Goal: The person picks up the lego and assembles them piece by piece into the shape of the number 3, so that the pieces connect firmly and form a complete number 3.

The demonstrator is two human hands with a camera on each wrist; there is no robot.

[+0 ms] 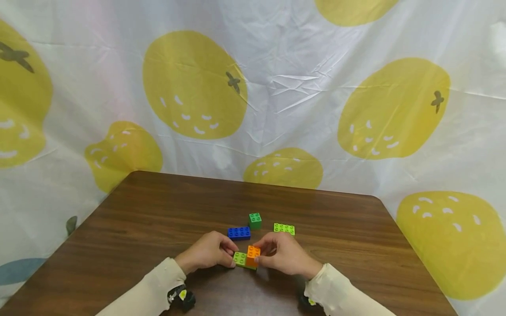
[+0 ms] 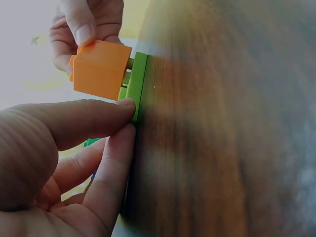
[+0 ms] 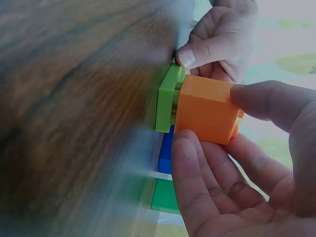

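A thin light green plate brick (image 1: 239, 258) (image 2: 137, 84) (image 3: 168, 96) lies flat on the brown table (image 1: 158, 219). My left hand (image 1: 207, 252) pinches its left end between thumb and fingertips (image 2: 111, 111). An orange brick (image 1: 253, 255) (image 2: 100, 69) (image 3: 207, 108) sits on the plate's right half, its studs partly seated. My right hand (image 1: 282, 253) grips the orange brick, thumb on one side and fingers (image 3: 197, 168) on the other.
Beyond the hands lie a blue brick (image 1: 239, 233) (image 3: 166, 150), a small dark green brick (image 1: 254, 220) (image 3: 165, 195) and a second light green plate (image 1: 284, 228). A white cloth with yellow fruit prints (image 1: 276, 87) hangs behind the table.
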